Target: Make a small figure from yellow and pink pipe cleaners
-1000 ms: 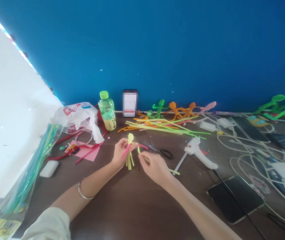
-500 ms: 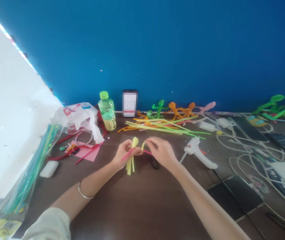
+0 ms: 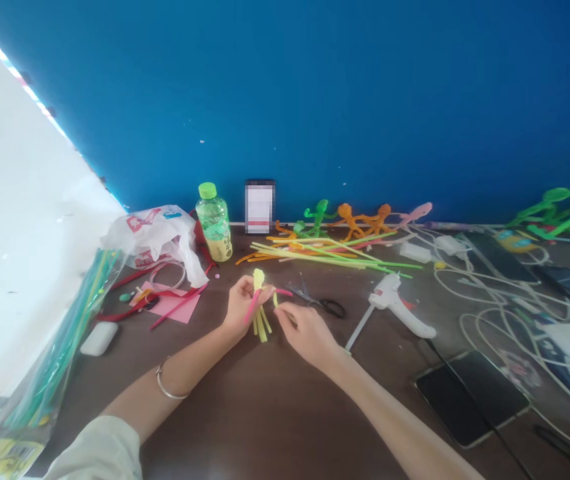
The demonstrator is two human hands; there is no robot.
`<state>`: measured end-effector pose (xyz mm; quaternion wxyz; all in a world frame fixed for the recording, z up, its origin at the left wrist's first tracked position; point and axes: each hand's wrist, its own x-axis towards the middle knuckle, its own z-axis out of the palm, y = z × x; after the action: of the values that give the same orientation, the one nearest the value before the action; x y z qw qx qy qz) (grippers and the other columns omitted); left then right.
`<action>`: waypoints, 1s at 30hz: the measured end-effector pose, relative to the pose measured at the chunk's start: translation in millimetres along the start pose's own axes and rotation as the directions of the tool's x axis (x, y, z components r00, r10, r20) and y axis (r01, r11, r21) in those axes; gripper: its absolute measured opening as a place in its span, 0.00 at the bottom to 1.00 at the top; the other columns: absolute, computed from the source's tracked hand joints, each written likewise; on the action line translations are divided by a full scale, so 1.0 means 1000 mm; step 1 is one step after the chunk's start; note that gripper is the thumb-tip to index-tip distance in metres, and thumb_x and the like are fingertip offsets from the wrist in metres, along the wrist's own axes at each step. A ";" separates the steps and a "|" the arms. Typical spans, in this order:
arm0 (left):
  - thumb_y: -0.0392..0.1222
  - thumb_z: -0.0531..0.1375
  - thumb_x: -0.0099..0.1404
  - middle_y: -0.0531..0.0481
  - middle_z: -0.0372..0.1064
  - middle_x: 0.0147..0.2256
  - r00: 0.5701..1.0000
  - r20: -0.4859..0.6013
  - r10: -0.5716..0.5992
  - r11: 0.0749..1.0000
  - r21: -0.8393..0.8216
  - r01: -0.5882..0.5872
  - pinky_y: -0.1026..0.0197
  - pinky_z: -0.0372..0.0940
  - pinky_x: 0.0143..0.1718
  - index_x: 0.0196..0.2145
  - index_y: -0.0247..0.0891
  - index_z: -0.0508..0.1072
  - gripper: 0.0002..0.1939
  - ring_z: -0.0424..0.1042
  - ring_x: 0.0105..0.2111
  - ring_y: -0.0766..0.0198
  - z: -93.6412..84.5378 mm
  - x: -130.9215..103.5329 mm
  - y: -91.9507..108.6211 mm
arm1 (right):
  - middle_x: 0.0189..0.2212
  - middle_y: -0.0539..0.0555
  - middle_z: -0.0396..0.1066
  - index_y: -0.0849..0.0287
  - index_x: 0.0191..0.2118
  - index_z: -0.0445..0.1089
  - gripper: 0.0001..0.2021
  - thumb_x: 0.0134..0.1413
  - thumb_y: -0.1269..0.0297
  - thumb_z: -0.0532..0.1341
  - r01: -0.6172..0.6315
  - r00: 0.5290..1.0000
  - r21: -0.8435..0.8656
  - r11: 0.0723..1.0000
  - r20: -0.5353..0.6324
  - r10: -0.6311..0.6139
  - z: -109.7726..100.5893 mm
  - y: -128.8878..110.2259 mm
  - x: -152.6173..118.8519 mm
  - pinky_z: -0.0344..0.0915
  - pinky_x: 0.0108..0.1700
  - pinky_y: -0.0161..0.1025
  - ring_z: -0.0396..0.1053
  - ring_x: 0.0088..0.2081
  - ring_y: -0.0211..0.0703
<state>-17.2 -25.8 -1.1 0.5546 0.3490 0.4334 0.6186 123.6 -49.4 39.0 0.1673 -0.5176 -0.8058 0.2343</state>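
Between the fingers of my left hand (image 3: 241,308) is a yellow pipe-cleaner figure (image 3: 259,277), with a rounded knot on top and several strands hanging below. A pink pipe cleaner (image 3: 251,307) crosses it, one end pointing down-left and the other sticking out to the right. My right hand (image 3: 307,331) pinches the tip of a short yellow strand that curves down from the figure. Just beyond the right hand, scissors (image 3: 332,307) with black handles lie on the table. Fingers partly hide where the pink and yellow pieces meet.
A white glue gun (image 3: 395,307) lies to the right, near a black phone (image 3: 472,397) and tangled white cables. Behind are loose pipe cleaners (image 3: 309,250), small orange figures (image 3: 349,220) and a green-capped bottle (image 3: 215,227). Left are a plastic bag (image 3: 159,233) and packed pipe cleaners (image 3: 59,340).
Both hands have shifted slightly left. My right hand has come down and toward me, drawing the yellow strand's end downward. The scissors show more fully now.
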 end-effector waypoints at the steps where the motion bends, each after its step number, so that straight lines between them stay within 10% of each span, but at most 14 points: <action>1: 0.40 0.68 0.41 0.52 0.71 0.26 1.000 0.000 0.002 1.000 0.002 -0.002 0.61 0.66 0.36 0.24 0.35 0.63 0.17 0.72 0.29 0.65 -0.001 0.001 -0.001 | 0.23 0.51 0.71 0.57 0.28 0.68 0.13 0.56 0.65 0.49 0.004 1.000 -0.050 0.999 -0.017 -0.005 -0.004 -0.002 0.000 0.52 0.27 0.32 0.66 0.23 0.38; 13: 0.38 0.68 0.43 0.56 0.67 0.23 0.938 0.251 -0.241 0.948 -0.145 0.282 0.60 0.68 0.38 0.28 0.34 0.65 0.16 0.71 0.27 0.69 0.002 -0.004 0.009 | 0.27 0.51 0.74 0.55 0.31 0.71 0.12 0.54 0.59 0.52 -0.060 0.980 -0.009 0.998 -0.191 0.057 -0.020 0.028 0.022 0.57 0.30 0.32 0.68 0.27 0.39; 21: 0.38 0.68 0.42 0.53 0.70 0.25 0.997 0.069 -0.039 0.999 -0.027 0.041 0.66 0.65 0.31 0.25 0.34 0.64 0.15 0.70 0.25 0.70 0.001 -0.002 0.005 | 0.22 0.51 0.71 0.58 0.27 0.69 0.14 0.56 0.63 0.49 -0.026 1.000 0.021 0.999 0.018 0.025 0.008 0.006 0.001 0.53 0.25 0.31 0.65 0.22 0.38; 30: 0.37 0.67 0.44 0.53 0.69 0.24 0.990 0.132 -0.054 0.995 -0.080 0.065 0.58 0.69 0.35 0.25 0.34 0.63 0.15 0.71 0.26 0.68 0.001 -0.001 0.000 | 0.29 0.52 0.74 0.56 0.32 0.70 0.12 0.56 0.62 0.50 0.045 0.960 -0.198 0.979 -0.264 -0.098 -0.027 0.008 0.004 0.55 0.30 0.32 0.69 0.29 0.39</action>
<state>-16.0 -26.4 -0.5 0.6141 0.3517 0.3803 0.5954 141.7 -37.0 57.6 0.2347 -0.5288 -0.8120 0.0768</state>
